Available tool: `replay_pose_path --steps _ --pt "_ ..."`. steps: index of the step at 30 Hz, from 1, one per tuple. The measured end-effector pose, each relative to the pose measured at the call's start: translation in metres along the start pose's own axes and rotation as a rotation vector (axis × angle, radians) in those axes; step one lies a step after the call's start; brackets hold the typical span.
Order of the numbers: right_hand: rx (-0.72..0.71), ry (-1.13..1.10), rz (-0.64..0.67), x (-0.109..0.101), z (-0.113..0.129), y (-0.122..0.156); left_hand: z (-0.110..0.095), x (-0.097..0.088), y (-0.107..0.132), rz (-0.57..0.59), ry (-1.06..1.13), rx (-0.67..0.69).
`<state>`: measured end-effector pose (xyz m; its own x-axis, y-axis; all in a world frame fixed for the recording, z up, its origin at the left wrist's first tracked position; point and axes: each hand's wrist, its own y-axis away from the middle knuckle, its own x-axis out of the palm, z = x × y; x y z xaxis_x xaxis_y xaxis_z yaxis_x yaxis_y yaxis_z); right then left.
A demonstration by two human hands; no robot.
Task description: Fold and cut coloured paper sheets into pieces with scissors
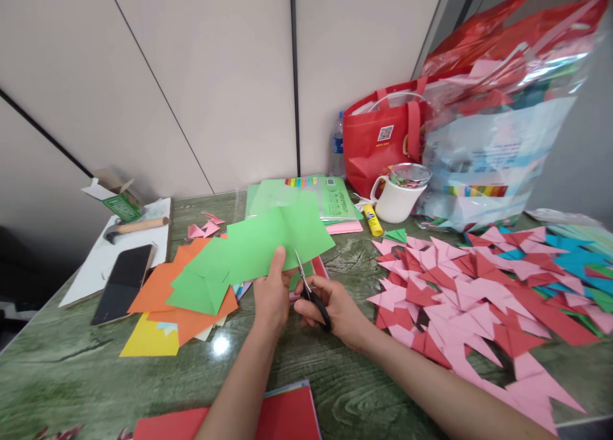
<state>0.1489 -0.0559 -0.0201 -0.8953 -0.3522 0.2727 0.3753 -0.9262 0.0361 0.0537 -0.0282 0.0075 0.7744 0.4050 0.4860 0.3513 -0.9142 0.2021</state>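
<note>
My left hand grips a creased sheet of green paper by its lower edge, thumb on top. In my right hand is a pair of scissors with black handles, fingers wrapped through the loops. Their blades point up and lie at the lower edge of the green sheet; I cannot tell how far apart they are. Under and left of the sheet lie another folded green piece, several orange papers and a yellow sheet.
Pink and red folded papers spread over the right side. Behind stand a white mug, a yellow glue stick, a red bag and a clear plastic bag. A phone and a hammer lie left; red sheets in front.
</note>
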Motion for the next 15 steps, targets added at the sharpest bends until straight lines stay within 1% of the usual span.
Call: replay_pose_path --steps 2,4,9,12,15 --pt "0.008 -0.017 -0.001 0.000 -0.001 0.000 -0.002 0.001 -0.001 -0.008 0.055 0.042" --pt "0.014 -0.034 0.002 0.001 -0.002 0.000 -0.002 0.000 -0.002 -0.036 0.052 0.055" --pt "0.028 -0.009 -0.005 0.001 0.000 0.001 0.005 -0.003 -0.003 -0.090 -0.074 0.038" --pt "0.027 -0.019 -0.012 0.001 0.005 0.001 0.009 -0.006 -0.004 -0.095 -0.137 0.069" --pt "0.002 -0.045 -0.018 0.002 0.009 0.001 0.012 -0.009 -0.005 -0.100 -0.156 0.098"
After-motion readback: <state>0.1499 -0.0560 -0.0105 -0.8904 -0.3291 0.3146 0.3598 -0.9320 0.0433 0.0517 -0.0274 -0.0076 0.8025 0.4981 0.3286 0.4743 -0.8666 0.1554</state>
